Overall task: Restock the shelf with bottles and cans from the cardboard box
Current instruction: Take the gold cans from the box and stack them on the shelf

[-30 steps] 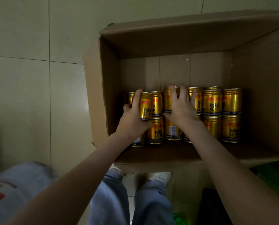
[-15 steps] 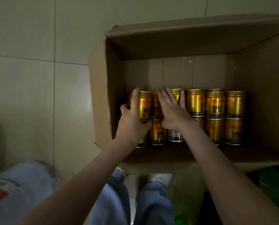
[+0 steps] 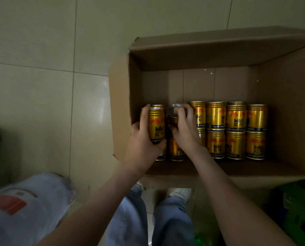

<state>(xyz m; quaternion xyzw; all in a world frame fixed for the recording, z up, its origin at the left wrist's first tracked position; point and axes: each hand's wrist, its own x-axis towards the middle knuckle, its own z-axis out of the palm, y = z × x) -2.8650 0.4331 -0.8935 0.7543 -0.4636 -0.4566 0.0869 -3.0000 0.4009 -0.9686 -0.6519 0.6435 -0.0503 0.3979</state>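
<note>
We look down into an open brown cardboard box (image 3: 219,50) that fills the right half of the frame and stands on a pale tiled floor (image 3: 41,89). Along its lower inside edge, stacked gold cans (image 3: 235,118) with red and dark print sit in two tiers, packed side by side.

Both our hands work at the left end of that row. Our left hand (image 3: 144,141) wraps a gold can (image 3: 157,125), fingers curled round its left side and lower end. The can's long axis runs up and down the frame, and the box's left wall lies just beside our knuckles. Our right hand (image 3: 186,132), close beside the left, curls its fingers over a second gold can (image 3: 173,113). That can is tipped so its silver end faces us, and the fingers hide most of its body.

Each hand is thus closed round one can, and neither can is clear of the box. We judge the step in hand to be pulling this pair free. The way out is toward us, and the tipped can must clear its upright neighbour on the right.

The shelf is not in view. Blue-jeaned legs (image 3: 130,219) show at bottom centre, a plastic-wrapped pack (image 3: 24,206) at lower left, and a green crate (image 3: 300,210) at lower right.
</note>
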